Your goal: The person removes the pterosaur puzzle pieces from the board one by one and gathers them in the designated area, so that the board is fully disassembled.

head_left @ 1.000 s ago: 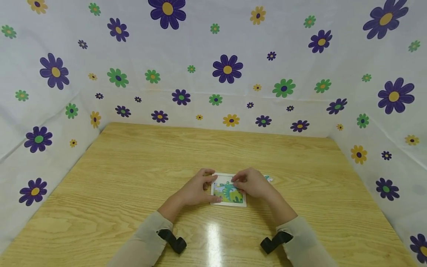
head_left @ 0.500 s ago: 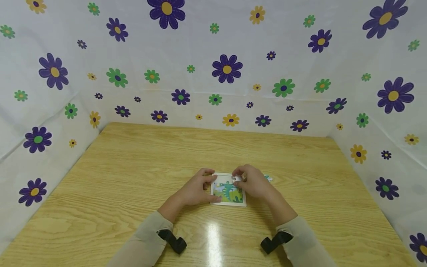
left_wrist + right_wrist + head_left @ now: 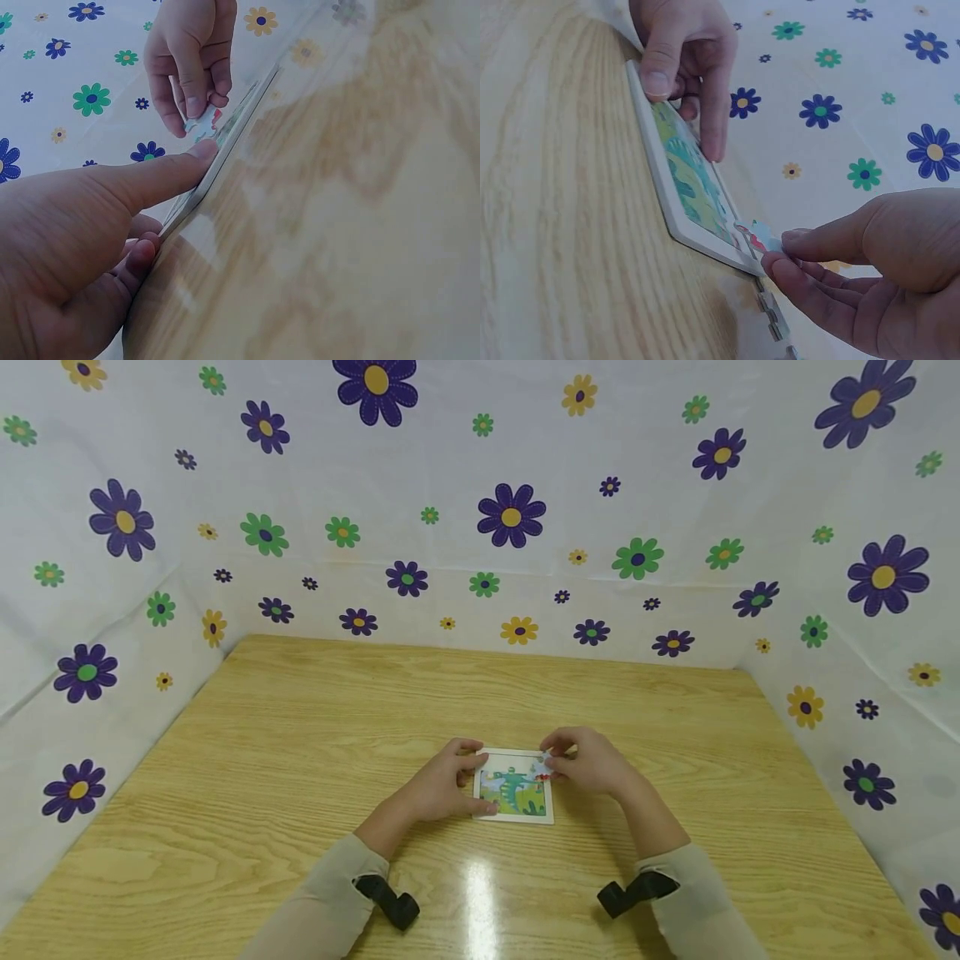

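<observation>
A small white-framed jigsaw puzzle (image 3: 517, 819) lies on the table, its picture showing a green dinosaur. My left hand (image 3: 438, 785) grips its left side, thumb on the near left corner and fingers at the far one. Over the puzzle's upper right corner, my right hand (image 3: 592, 764) pinches a puzzle piece (image 3: 759, 236) between thumb and fingers. The piece is light blue with a red patch. Whether it touches the board is unclear. The upper part of the board inside the frame is bare and pale.
In the right wrist view, several loose puzzle pieces (image 3: 772, 315) lie on the table beyond the frame's right end; the right hand hides them in the head view. A wooden table (image 3: 337, 710) bears everything. White flowered cloth (image 3: 450, 468) surrounds its back and sides.
My right hand has moved right and turned the piece: its pale side showed half a second ago, its coloured side now. The left hand and puzzle have stayed put.
</observation>
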Available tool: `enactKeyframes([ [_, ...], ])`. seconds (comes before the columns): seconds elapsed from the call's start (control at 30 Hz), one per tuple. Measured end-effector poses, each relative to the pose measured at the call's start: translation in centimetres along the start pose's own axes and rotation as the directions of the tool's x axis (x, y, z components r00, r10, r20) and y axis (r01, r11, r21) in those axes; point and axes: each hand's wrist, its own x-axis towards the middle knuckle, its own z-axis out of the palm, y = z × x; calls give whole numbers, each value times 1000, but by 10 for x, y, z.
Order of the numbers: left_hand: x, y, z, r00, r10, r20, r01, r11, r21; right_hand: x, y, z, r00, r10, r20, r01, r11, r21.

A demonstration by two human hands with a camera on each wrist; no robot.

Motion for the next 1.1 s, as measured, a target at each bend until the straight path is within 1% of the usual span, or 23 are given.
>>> enactKeyframes([
  [0.17,0,0,0,1000,5,3,-5,1000,9,0,5,-9,1000,16,18,-17,998,62],
  [0.3,1,-1,0,1000,9,4,-9,1000,15,-1,9,-16,999,44,23,-46,995,92],
  [0.57,2,-2,0,1000,10,8,-10,1000,21,-5,15,-29,997,74,30,-78,985,155],
  [0.8,1,-3,1,1000,-12,4,12,1000,8,-10,20,-40,996,91,24,-94,978,188],
  [0.97,1,-4,2,1000,-7,1,7,1000,2,-12,26,-48,993,116,26,-119,972,204],
  [1.1,1,-3,1,1000,-4,1,4,1000,-15,-14,30,-55,992,120,31,-124,966,228],
])
